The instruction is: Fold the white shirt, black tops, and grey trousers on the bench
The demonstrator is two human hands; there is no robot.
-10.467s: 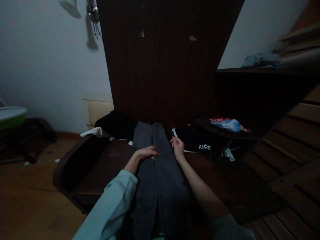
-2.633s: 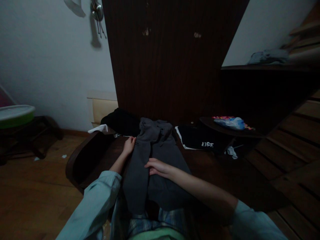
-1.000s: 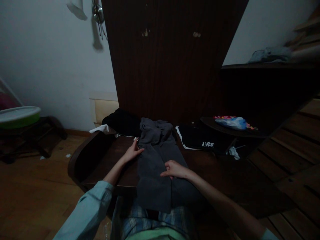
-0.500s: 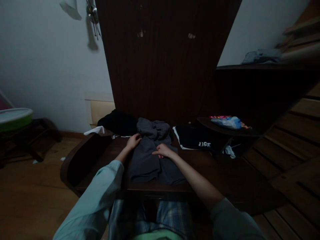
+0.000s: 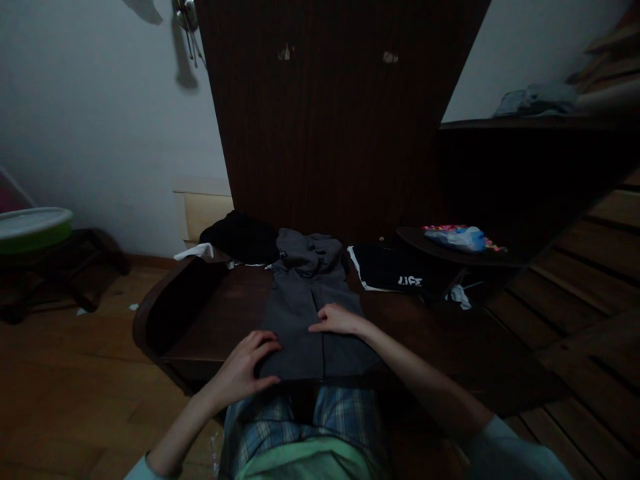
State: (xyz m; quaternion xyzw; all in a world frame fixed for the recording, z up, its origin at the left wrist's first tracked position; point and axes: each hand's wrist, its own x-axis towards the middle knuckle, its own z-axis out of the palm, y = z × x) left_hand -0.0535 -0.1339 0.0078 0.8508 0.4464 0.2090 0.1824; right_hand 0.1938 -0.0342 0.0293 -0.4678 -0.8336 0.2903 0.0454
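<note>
A dark grey garment (image 5: pixel 295 333) with two leg-like panels, probably trousers, lies on the dark wooden surface (image 5: pixel 235 300), bunched at its far end. At its near left edge is my left hand (image 5: pixel 253 360), fingers spread, thumb and fingertips by the cloth. My right hand (image 5: pixel 340 320) rests on the right panel near the middle gap, fingers partly curled with the index finger pointing left. No cloth shows gripped in either hand.
Behind on the left lies a black cloth heap (image 5: pixel 240 237) with a white piece (image 5: pixel 197 252). On the right are a folded black garment with white lettering (image 5: pixel 385 270) and a small shelf (image 5: pixel 415 239) bearing a blue and white plastic packet (image 5: pixel 457 238). A tall dark panel (image 5: pixel 325 133) stands behind.
My left hand has come from the garment's far left edge toward me, to its near left corner. The panels lie flatter and closer together. My right hand has shifted slightly nearer.
</note>
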